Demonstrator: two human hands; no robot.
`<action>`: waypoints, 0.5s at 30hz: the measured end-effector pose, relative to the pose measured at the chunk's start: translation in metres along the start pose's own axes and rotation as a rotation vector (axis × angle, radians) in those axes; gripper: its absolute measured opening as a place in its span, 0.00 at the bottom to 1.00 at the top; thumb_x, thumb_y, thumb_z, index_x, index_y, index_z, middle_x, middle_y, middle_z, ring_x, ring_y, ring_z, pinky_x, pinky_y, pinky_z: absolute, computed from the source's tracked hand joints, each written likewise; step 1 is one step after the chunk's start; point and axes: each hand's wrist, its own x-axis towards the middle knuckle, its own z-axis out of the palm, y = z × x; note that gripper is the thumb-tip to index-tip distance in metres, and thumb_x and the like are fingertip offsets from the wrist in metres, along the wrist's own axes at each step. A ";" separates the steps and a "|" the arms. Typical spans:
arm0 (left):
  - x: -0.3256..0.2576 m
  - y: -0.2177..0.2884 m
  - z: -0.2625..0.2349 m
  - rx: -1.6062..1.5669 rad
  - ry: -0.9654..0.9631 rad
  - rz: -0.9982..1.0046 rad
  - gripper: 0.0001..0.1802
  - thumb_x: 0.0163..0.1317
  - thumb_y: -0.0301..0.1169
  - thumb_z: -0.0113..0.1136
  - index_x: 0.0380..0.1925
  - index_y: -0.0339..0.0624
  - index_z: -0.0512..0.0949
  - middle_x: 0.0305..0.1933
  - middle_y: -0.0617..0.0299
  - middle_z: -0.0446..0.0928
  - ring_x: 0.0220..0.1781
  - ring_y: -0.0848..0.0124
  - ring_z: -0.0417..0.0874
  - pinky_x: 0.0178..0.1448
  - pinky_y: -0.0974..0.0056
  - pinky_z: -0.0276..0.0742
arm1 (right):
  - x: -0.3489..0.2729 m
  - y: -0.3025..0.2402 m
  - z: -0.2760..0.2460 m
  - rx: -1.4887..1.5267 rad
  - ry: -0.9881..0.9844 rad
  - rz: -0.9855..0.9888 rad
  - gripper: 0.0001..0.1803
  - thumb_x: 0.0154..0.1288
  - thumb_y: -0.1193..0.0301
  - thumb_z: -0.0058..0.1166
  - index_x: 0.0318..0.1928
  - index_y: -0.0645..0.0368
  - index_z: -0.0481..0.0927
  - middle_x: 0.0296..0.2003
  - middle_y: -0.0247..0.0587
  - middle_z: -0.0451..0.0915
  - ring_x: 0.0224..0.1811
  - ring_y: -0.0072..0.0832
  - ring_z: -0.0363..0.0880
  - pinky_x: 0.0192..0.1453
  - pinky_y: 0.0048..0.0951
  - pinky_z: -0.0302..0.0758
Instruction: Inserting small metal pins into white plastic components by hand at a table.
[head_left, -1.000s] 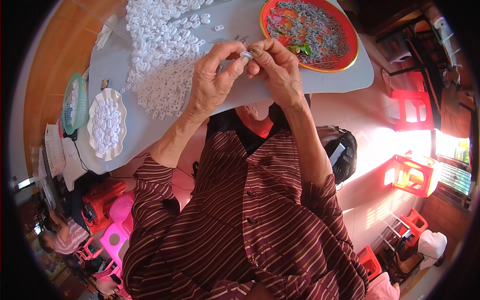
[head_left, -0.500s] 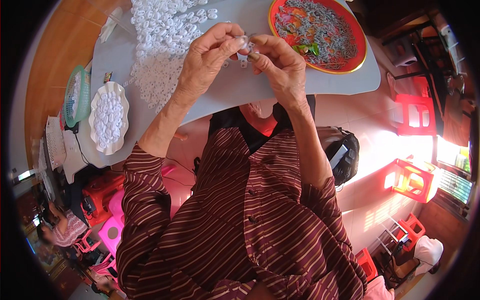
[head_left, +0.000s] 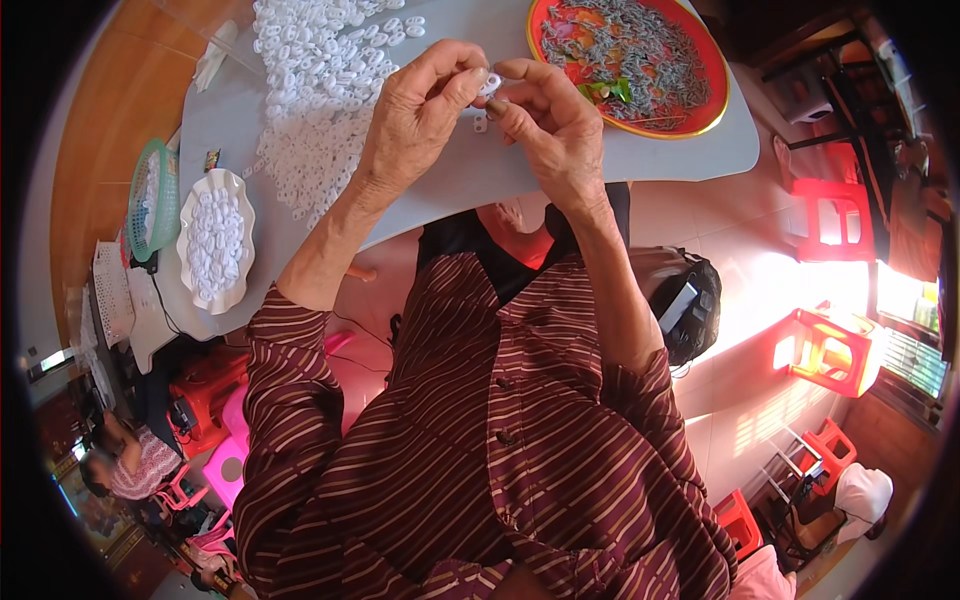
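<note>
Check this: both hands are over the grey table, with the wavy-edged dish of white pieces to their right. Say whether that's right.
Not the right side: in the head view, the wavy-edged dish of white pieces sits left of the left hand and right hand, both over the grey table.

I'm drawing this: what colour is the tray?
The tray is red, gold-rimmed; best in head view.

**White Oval Piece: Held Position**

The small, glossy white oval plastic piece (head_left: 490,85) has a visible opening in its face. It is raised and tilted, pinched at the fingertips of the left hand (head_left: 413,120), which partly cover it. The right hand's (head_left: 556,128) fingertips are just beside it; their contact is unclear.
</note>
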 end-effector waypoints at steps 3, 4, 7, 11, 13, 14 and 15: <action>0.000 -0.001 0.001 -0.006 0.015 -0.013 0.07 0.65 0.31 0.53 0.38 0.38 0.74 0.29 0.68 0.74 0.30 0.81 0.75 0.37 0.73 0.75 | 0.000 0.002 -0.002 -0.015 0.005 -0.007 0.18 0.60 0.78 0.56 0.51 0.67 0.70 0.32 0.35 0.78 0.31 0.18 0.75 0.36 0.18 0.74; 0.000 -0.001 0.001 -0.012 0.016 -0.013 0.07 0.65 0.31 0.53 0.37 0.38 0.74 0.29 0.68 0.74 0.30 0.81 0.75 0.36 0.73 0.75 | 0.001 0.003 -0.002 -0.011 0.001 -0.019 0.18 0.60 0.78 0.57 0.51 0.67 0.70 0.32 0.36 0.78 0.31 0.18 0.75 0.36 0.18 0.74; 0.000 -0.006 0.001 0.007 0.026 -0.007 0.07 0.66 0.31 0.53 0.37 0.38 0.74 0.29 0.67 0.75 0.30 0.80 0.76 0.36 0.73 0.75 | 0.001 0.003 -0.001 0.018 -0.009 -0.006 0.18 0.60 0.78 0.56 0.51 0.67 0.70 0.32 0.37 0.78 0.31 0.18 0.76 0.37 0.18 0.75; -0.001 -0.005 0.002 0.000 0.056 0.020 0.08 0.66 0.31 0.52 0.38 0.38 0.74 0.29 0.67 0.75 0.30 0.79 0.77 0.35 0.73 0.74 | 0.000 0.001 0.000 0.018 -0.015 0.001 0.18 0.61 0.79 0.56 0.51 0.68 0.70 0.33 0.38 0.79 0.31 0.19 0.76 0.37 0.19 0.75; 0.000 -0.006 0.002 -0.003 0.060 0.017 0.08 0.66 0.31 0.52 0.38 0.38 0.74 0.29 0.67 0.75 0.30 0.79 0.77 0.35 0.72 0.74 | 0.000 0.001 0.000 0.018 -0.019 -0.005 0.18 0.61 0.80 0.55 0.51 0.68 0.70 0.33 0.39 0.79 0.30 0.20 0.77 0.37 0.19 0.75; 0.000 -0.007 0.002 -0.007 0.063 0.015 0.08 0.66 0.31 0.52 0.38 0.38 0.74 0.29 0.67 0.75 0.30 0.79 0.77 0.35 0.72 0.74 | 0.000 0.001 0.000 0.018 -0.019 -0.004 0.18 0.61 0.80 0.55 0.51 0.68 0.70 0.33 0.39 0.79 0.30 0.20 0.77 0.37 0.19 0.75; 0.000 -0.007 0.002 -0.007 0.063 0.014 0.08 0.66 0.31 0.52 0.38 0.38 0.74 0.29 0.67 0.75 0.30 0.79 0.77 0.35 0.72 0.74 | 0.000 0.000 0.000 0.009 -0.022 0.001 0.18 0.60 0.80 0.55 0.51 0.68 0.69 0.33 0.39 0.79 0.30 0.20 0.77 0.38 0.19 0.75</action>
